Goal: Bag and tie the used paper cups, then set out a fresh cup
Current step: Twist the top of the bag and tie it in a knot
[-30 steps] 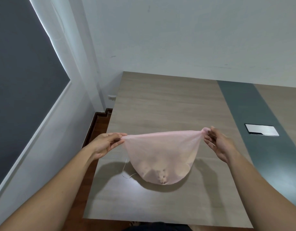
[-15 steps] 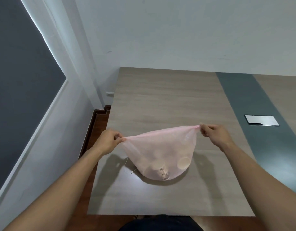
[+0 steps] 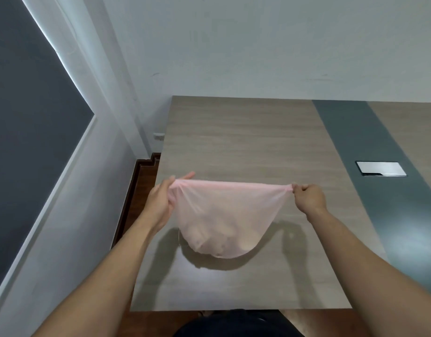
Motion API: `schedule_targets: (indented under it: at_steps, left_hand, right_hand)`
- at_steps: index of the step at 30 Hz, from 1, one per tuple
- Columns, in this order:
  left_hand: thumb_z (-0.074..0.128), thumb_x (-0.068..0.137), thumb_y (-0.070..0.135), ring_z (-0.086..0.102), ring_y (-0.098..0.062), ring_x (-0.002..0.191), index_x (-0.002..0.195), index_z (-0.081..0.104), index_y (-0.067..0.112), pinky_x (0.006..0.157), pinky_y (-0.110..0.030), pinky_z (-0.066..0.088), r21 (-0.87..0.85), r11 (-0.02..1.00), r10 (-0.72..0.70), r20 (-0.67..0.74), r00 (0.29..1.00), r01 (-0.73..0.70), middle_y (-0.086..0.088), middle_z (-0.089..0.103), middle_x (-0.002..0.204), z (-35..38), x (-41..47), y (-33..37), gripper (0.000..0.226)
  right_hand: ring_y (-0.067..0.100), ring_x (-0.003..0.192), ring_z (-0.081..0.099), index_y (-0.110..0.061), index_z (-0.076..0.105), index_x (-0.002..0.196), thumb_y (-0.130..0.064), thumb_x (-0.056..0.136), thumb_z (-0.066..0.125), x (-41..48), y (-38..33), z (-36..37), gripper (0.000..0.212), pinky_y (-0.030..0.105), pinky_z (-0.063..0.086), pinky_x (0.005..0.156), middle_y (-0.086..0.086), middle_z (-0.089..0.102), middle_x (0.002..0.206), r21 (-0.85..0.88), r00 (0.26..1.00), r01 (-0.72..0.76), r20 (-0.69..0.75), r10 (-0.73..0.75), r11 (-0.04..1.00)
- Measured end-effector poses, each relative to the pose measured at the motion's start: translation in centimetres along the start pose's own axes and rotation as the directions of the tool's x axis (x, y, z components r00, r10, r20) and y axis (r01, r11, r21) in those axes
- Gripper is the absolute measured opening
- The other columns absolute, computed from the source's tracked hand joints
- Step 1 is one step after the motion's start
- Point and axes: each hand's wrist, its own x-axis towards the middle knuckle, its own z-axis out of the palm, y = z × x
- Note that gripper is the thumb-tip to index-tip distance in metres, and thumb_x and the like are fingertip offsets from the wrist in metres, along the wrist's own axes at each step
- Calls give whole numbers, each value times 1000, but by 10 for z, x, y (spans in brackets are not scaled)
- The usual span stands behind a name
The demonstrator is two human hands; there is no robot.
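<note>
A person's left hand (image 3: 161, 203) grips the left corner of a thin, translucent pink plastic bag (image 3: 224, 215), fingers wrapped around the gathered film with the fingertips showing above it, while the right hand (image 3: 308, 197) is closed in a tight pinch on the bag's right corner. The two hands hold the bag's top edge stretched taut between them, well apart, above the near part of a pale wood-grain table (image 3: 246, 142). The bag sags below that edge into a rounded pouch, its bottom just over or on the tabletop; which cannot be told. Pale rounded shapes show dimly through the film near the bottom, too blurred to identify. A thin thread-like strand (image 3: 179, 235) hangs at the pouch's left side. The bag throws a dark shadow on the table beneath it. To the right, a dark grey strip (image 3: 370, 166) runs from near to far along the table, holding a silver rectangular hatch plate (image 3: 380, 168). Both forearms are cut off by the near edge.
</note>
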Motion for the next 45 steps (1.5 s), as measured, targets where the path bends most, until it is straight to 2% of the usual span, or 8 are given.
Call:
schedule_targets:
  at_steps: [7, 10, 14, 26, 31, 34, 38, 45]
  left_hand:
    - [45, 119, 44, 44, -19, 53, 75, 41, 22, 86, -38, 58, 43, 994, 102, -24, 994, -101, 3, 38, 61, 28, -1, 8, 50]
    - [59, 112, 54, 50, -12, 56, 93, 58, 28, 64, -35, 49, 370, 910, 165, 95, 982, -189, 11, 53, 65, 34, -11, 12, 32]
    - [73, 97, 68, 68, -11, 130, 150, 56, 65, 109, -36, 59, 668, 699, 48, 309, 950, -253, 14, 72, 141, 52, -27, 18, 56]
    - [73, 80, 87, 71, -24, 108, 171, 24, 52, 95, -45, 60, 915, 232, 17, 335, 942, -330, 3, 76, 112, 105, -30, -7, 109]
    - [63, 97, 61, 63, -25, 81, 101, 60, 42, 71, -41, 53, 891, 342, 59, 297, 953, -299, 10, 65, 76, 120, -36, -17, 19]
    - [59, 106, 34, 53, -27, 69, 65, 46, 29, 56, -35, 34, 869, 430, 132, 206, 970, -243, 7, 55, 60, 127, -35, -16, 44]
    - [60, 108, 35, 58, -24, 64, 67, 62, 15, 55, -33, 36, 849, 492, 139, 140, 980, -191, 0, 65, 64, 117, -30, -11, 45]
    - [55, 102, 29, 60, -10, 63, 85, 78, 10, 65, -33, 49, 729, 674, 122, 53, 991, -122, -7, 76, 78, 102, -32, -3, 35]
  right_hand:
    - [22, 77, 65, -1, 67, 89, -32, 111, 47, -15, -25, 13, 44, 35, 50, 76, 29, 72, 93, 549, 970, -203, 229, 87, 811]
    - [15, 76, 68, -13, 64, 92, -18, 118, 44, -31, -46, 10, 33, 29, 56, 81, 2, 70, 83, 762, 937, -288, 348, 9, 579]
    - [10, 62, 40, -20, 48, 86, -16, 118, 44, -53, -74, 14, 32, 22, 40, 64, -3, 47, 70, 834, 920, -308, 383, -78, 458]
    - [14, 63, 51, -13, 51, 109, -23, 116, 53, -113, -116, 34, 12, 30, 47, 69, -2, 58, 80, 887, 913, -170, 306, -271, 430]
    - [20, 76, 58, -14, 50, 111, -23, 117, 50, -138, -132, 41, 11, 36, 49, 71, 2, 57, 85, 930, 940, -299, 325, -100, 212]
    - [19, 84, 71, -19, 55, 107, -30, 115, 53, -148, -132, 37, 14, 36, 47, 66, -2, 67, 86, 901, 907, -322, 381, -177, 291]
    - [14, 96, 73, -15, 67, 106, -41, 112, 59, -141, -126, 10, 28, 32, 57, 89, 5, 79, 105, 710, 882, 253, 110, -458, 658]
    - [10, 137, 55, -23, 49, 147, -71, 105, 44, -122, -77, 3, 64, 38, 46, 119, -5, 57, 145, 506, 810, 504, 4, -586, 700]
